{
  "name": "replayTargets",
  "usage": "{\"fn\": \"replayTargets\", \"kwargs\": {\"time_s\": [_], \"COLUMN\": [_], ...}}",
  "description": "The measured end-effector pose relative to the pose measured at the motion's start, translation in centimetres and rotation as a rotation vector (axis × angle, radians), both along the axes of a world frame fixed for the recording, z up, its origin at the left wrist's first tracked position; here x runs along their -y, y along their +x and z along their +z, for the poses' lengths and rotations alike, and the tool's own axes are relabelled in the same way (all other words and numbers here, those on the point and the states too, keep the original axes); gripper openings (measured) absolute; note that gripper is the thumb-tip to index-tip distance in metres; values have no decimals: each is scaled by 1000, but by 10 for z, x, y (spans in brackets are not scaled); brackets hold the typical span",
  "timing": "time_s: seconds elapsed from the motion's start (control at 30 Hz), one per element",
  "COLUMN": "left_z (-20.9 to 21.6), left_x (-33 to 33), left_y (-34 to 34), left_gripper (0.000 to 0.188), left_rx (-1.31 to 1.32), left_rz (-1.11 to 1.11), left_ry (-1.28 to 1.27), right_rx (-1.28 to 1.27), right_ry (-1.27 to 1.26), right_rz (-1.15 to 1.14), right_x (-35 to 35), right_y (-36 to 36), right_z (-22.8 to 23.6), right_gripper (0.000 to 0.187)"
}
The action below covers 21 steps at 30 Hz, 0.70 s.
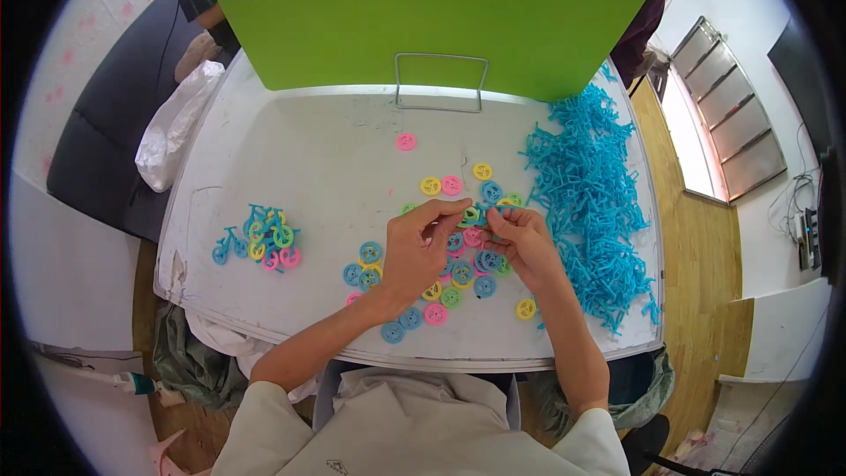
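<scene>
Both hands meet above the middle of the white table (291,141). My left hand (417,242) pinches a small green plastic wheel (471,217). My right hand (527,242) closes its fingertips on a blue plastic bicycle frame (490,209), right against the wheel; whether the two are joined I cannot tell. Beneath and around the hands lie loose wheels in blue, pink, yellow and green, such as a pink wheel (435,314) and a blue wheel (392,332). On the left rests a small cluster of toy bicycles (269,238) with wheels fitted.
A long heap of blue bicycle frames (586,194) covers the table's right side. A green panel (432,18) stands along the back, with a wire bracket (441,108) at its foot. A white plastic bag (176,128) hangs by the left edge. Other people are partly visible behind the panel.
</scene>
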<state>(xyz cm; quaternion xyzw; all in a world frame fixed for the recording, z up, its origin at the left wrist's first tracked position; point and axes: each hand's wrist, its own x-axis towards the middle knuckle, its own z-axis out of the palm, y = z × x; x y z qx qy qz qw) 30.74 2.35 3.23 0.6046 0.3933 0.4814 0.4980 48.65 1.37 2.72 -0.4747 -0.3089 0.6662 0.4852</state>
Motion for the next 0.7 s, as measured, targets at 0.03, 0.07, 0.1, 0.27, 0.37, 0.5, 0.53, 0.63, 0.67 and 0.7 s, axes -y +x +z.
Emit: {"fn": "replayTargets", "kwargs": {"time_s": [0.03,0.07,0.1,0.27,0.37,0.5,0.53,0.63,0.67,0.7], "left_z": [-3,-4,-2,6,9,3,2,1,2,4], "left_x": [0,-1,0,2,1,-6,-7,-11,-11,-11], "left_y": [-1,-1,-1,4,0,0,-1,-5,-4,-3], "left_gripper": [20,21,21,23,22,20,18,16,15,15], "left_rx": [-30,-59,-58,-207,-196,-36,-29,-13,-3,-3], "left_rz": [18,37,39,143,92,59,31,-14,-35,-39], "left_ry": [32,63,62,316,170,13,-42,-84,-71,-73], "right_rx": [-40,-40,-35,51,139,490,625,637,639,620], "right_ry": [-42,-43,-50,44,132,371,477,465,463,436], "right_rz": [9,11,-18,-92,-173,-318,-364,-297,-300,-273], "right_x": [0,0,0,3,5,8,9,6,6,5], "right_y": [0,-2,-4,-14,-23,-29,-30,-26,-24,-23], "right_z": [-1,-1,-1,-4,1,-2,-6,0,2,4], "right_gripper": [23,23,23,21,19,16,16,15,15,16]}}
